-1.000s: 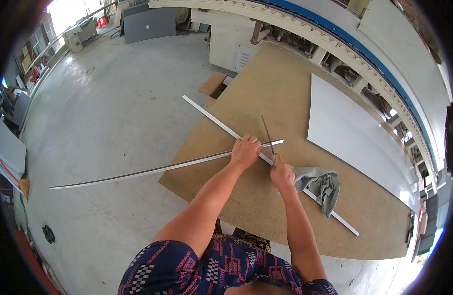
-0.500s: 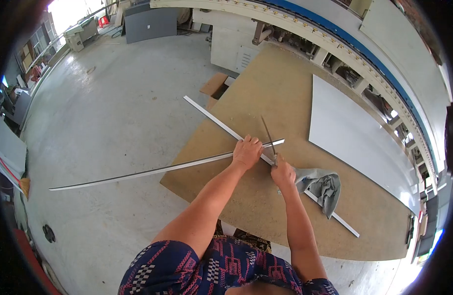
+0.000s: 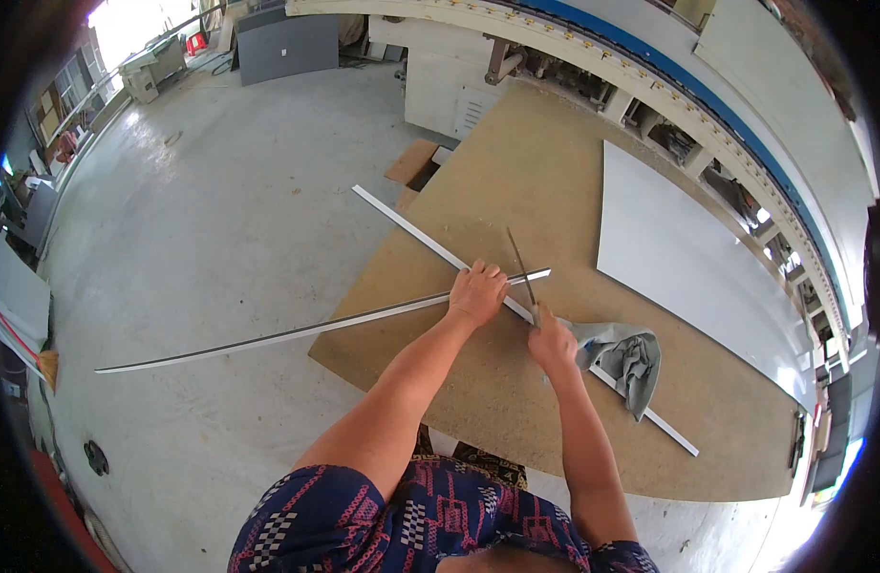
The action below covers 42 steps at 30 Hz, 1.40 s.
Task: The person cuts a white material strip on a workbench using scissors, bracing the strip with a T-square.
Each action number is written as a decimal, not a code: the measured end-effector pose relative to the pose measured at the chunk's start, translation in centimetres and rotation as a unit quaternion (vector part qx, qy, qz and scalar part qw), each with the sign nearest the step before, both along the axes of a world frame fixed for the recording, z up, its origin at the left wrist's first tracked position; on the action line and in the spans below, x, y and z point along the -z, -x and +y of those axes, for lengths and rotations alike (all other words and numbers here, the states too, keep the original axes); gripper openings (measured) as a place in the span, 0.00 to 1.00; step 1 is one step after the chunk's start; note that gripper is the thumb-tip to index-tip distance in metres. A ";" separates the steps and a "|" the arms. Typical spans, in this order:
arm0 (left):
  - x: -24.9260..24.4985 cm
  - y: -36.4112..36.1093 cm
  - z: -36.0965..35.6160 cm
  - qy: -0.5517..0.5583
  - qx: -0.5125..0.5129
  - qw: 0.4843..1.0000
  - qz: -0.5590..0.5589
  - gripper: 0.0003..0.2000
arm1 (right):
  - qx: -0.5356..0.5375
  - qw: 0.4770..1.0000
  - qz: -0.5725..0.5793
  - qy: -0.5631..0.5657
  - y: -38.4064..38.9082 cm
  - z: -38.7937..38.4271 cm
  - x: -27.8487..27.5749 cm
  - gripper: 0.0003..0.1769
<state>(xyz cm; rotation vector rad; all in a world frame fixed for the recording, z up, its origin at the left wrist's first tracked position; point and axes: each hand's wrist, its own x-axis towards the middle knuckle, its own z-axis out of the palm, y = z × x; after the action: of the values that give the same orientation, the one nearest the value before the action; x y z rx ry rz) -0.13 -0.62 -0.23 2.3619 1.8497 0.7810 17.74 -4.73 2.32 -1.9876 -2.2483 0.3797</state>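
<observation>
My left hand (image 3: pixel 478 294) is closed on a long thin strip (image 3: pixel 297 332), which runs from the board out over the floor at the left. Below it, a second white strip (image 3: pixel 407 224) crosses the board diagonally. My right hand (image 3: pixel 552 342) is wrapped round the handle of a thin saw (image 3: pixel 521 263). The saw's blade lies across the long strip, close to its right end and just right of my left hand. A grey cloth (image 3: pixel 634 368) lies over the diagonal strip, beside my right hand.
A brown board (image 3: pixel 516 181) carries a white panel (image 3: pixel 688 267) at the right. A large machine (image 3: pixel 593 53) stands behind. An open cardboard box (image 3: pixel 413 164) is at the board's left edge, and a broom (image 3: pixel 46 365) is at the far left.
My right hand and the saw have shifted very slightly downward relative to the strip. The view has moved a little. Both hands keep their grips.
</observation>
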 end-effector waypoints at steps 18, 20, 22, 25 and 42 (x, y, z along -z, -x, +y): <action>0.3 0.0 0.1 -0.011 -0.010 1.000 0.014 0.10 | -0.002 1.000 0.003 -0.002 0.3 -0.4 -0.4 0.32; 0.4 -0.1 0.2 0.004 -0.017 1.000 0.006 0.10 | 0.015 1.000 -0.005 0.009 0.8 -0.1 -0.4 0.32; 0.0 -0.1 0.1 0.012 -0.014 1.000 0.001 0.10 | 0.019 1.000 -0.002 0.022 -0.3 -2.0 -0.3 0.32; 0.4 0.0 0.2 0.013 -0.015 1.000 0.010 0.09 | 0.028 0.999 -0.007 0.041 -2.0 -6.4 -1.1 0.31; 0.2 -0.2 0.1 0.007 -0.017 1.000 0.005 0.10 | 0.029 0.998 0.002 0.048 -1.6 -5.4 -1.0 0.33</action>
<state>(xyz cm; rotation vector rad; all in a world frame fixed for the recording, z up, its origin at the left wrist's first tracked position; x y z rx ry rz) 0.03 -0.47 -0.42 2.3364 1.8975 0.7580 19.29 -10.11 3.37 -2.0907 -2.2021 0.4933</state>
